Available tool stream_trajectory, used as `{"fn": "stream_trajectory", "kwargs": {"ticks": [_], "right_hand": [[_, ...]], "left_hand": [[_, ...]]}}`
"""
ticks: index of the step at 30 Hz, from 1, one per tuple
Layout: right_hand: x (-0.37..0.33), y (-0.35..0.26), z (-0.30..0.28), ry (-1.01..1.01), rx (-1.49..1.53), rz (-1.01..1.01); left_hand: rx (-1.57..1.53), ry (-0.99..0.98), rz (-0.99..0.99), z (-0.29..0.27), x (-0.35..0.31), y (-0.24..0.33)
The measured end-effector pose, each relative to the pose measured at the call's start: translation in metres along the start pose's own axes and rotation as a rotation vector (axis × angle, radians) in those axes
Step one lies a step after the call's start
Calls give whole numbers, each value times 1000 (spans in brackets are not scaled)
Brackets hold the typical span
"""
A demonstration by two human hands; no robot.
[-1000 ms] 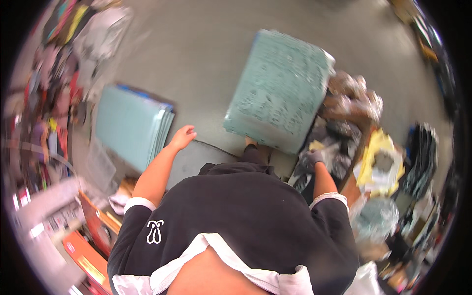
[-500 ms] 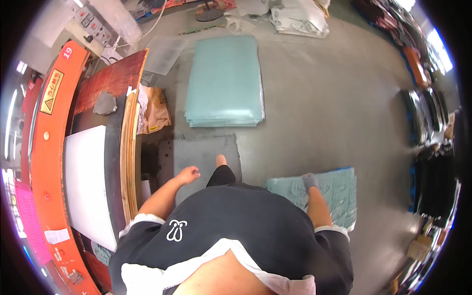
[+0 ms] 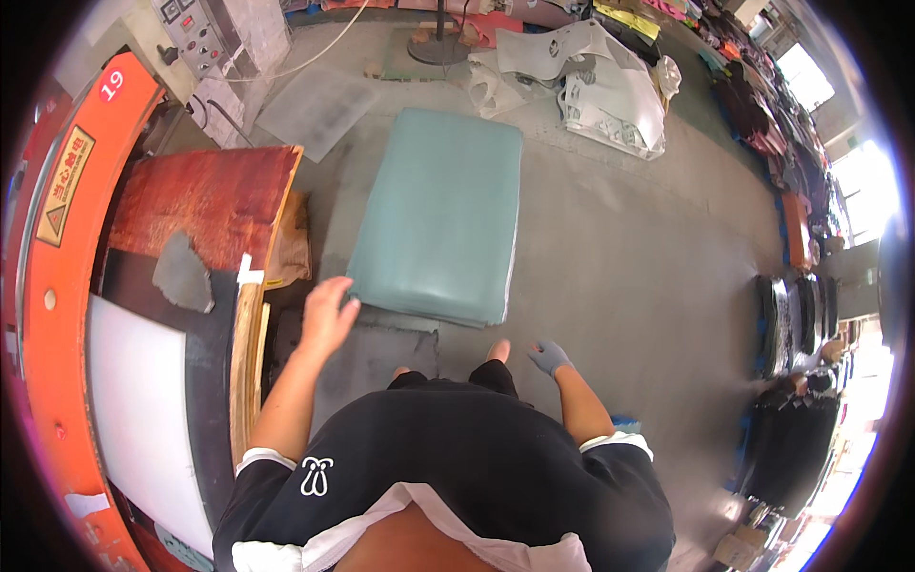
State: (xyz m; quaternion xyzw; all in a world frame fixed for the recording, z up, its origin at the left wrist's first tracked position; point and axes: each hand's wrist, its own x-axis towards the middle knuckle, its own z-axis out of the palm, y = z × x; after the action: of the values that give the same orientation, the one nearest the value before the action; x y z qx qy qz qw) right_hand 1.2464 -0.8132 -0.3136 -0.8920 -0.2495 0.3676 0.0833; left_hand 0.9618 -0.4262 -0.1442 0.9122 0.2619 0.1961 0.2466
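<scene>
A stack of pale green sheets point(image 3: 448, 210) lies on the floor in front of me. My bare left hand point(image 3: 327, 319) reaches to its near left corner, thumb and fingers apart; whether the fingertips touch the sheets I cannot tell. To the right of my feet is my right hand point(image 3: 550, 358), in a grey glove, over the floor below the stack's near right corner. Its fingers are loosely bent, and nothing shows in them.
On my left, an orange machine frame point(image 3: 71, 248) stands beside a bench bearing a white board point(image 3: 143, 400), a red-brown board point(image 3: 205, 205) and a grey scrap point(image 3: 183, 272). White sheeting point(image 3: 615, 105) lies at the far right. Dark stacked material point(image 3: 791, 439) lines the right side.
I have moved forward, so the green stack is closer. My left hand has reached out to its near left corner. My right hand has left the rough green stack at the lower right.
</scene>
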Motion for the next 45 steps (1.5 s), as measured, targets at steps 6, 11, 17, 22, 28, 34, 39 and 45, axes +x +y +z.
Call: {"fn": "stream_trajectory", "kwargs": {"ticks": [6,11,17,22,28,34,39,45], "right_hand": [[157,84,-66,-36,102,140],[373,117,-214,-128,-476,-324],[522,84,-321,91,111,12],[550,60,-336,-51,-44,-144],[578,65,-320,-93,-243,-189],[665,8,-340,-150,-281,-196],[772,-43,-341,-192,-284,-109],[904,-76,-322,-299,-287,-154]], "left_hand": [[-37,-70,-231,36,96,-27],[-29,-401,-548,175,148,-7],[-541,-750,-642,260,209,100],[57,-464,-599,224,275,115],[-245,-234,-817,241,276,96],[115,-424,-1015,313,168,137],[-378,-606,-1651,384,135,209],[-957,-201,-1938,429,206,236]]}}
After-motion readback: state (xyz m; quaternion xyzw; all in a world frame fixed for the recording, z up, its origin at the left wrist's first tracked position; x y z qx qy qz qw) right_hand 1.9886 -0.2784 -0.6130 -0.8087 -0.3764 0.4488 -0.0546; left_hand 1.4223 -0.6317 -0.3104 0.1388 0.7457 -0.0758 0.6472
